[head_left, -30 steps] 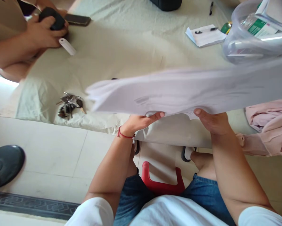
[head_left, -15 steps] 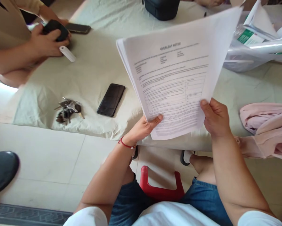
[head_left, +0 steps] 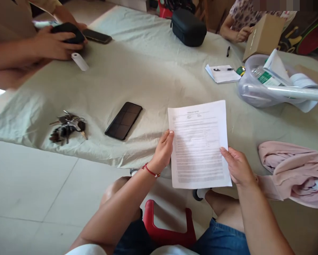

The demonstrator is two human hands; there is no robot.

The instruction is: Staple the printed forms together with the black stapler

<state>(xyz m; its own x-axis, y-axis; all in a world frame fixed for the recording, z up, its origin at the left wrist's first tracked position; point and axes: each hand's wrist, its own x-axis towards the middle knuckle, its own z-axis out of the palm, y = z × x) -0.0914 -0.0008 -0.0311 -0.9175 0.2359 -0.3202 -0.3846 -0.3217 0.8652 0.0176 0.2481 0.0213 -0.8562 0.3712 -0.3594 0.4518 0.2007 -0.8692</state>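
Left hand (head_left: 164, 148) and right hand (head_left: 239, 163) are gripping the papers (head_left: 200, 148), now sitting straighter over the near edge of the surface (head_left: 153, 85); print is facing their holder.

Paper (head_left: 200, 150) white, grey-printed; phone (head_left: 123, 121) black; stool (head_left: 169, 236) red.

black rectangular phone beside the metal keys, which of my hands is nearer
Left: your left hand holds the left edge of the white printed paper, right of the black rectangular phone; your right hand is farther right, at the paper's other edge.
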